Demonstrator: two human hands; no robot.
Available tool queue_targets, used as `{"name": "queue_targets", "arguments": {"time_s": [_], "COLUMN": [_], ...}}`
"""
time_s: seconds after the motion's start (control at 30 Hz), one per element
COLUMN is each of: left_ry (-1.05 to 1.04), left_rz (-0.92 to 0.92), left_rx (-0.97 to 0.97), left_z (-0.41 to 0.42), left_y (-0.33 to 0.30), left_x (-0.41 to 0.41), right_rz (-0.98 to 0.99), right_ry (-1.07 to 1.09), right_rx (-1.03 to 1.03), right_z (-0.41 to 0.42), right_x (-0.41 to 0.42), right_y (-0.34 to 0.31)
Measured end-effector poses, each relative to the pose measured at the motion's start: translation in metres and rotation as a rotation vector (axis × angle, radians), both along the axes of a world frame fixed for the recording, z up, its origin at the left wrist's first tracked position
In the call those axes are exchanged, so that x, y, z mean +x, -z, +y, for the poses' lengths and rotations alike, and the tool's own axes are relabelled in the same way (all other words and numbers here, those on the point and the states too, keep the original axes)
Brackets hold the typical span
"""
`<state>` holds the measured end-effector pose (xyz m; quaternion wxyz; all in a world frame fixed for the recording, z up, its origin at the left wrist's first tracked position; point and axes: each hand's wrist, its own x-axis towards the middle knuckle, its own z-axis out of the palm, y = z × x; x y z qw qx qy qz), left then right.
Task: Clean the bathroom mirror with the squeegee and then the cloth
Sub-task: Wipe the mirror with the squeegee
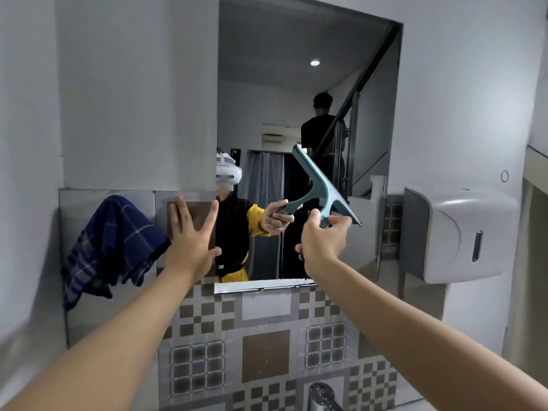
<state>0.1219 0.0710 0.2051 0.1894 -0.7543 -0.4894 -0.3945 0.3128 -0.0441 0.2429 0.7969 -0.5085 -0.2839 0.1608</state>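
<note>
Squeegee raised to the mirror, cloth waiting at the side.
The dark blue checked cloth (114, 244) hangs just left of the left hand (189, 241), which is released, fingers spread flat on the tiled wall (267, 345) at the mirror's (296, 84) left edge. To that hand's right, the right hand (323, 241) grips the teal squeegee (323, 188) by its handle, blade tilted above the fingers. Further right is a white wall dispenser (456, 235).
</note>
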Motion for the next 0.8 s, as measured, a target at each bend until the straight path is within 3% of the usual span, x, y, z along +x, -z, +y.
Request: {"name": "queue_targets", "arguments": {"time_s": [0.1, 0.33, 0.5, 0.67, 0.8], "left_ry": [0.028, 0.039, 0.045, 0.071, 0.081], "left_rz": [0.074, 0.088, 0.049, 0.020, -0.007], "left_rx": [0.105, 0.100, 0.033, -0.044, -0.078], "left_z": [0.005, 0.011, 0.009, 0.009, 0.009], "left_y": [0.011, 0.037, 0.060, 0.062, 0.060], "left_x": [0.007, -0.048, -0.039, -0.037, -0.035], "right_rz": [-0.056, -0.234, -0.357, -0.655, -0.785], "right_ry": [-0.027, -0.140, -0.060, 0.046, 0.059], "right_rx": [0.008, 0.038, 0.064, 0.071, 0.079], "right_z": [-0.004, 0.003, 0.006, 0.008, 0.010], "right_x": [-0.019, -0.108, -0.091, -0.061, -0.039], "right_y": [0.000, 0.008, 0.027, 0.052, 0.056]}}
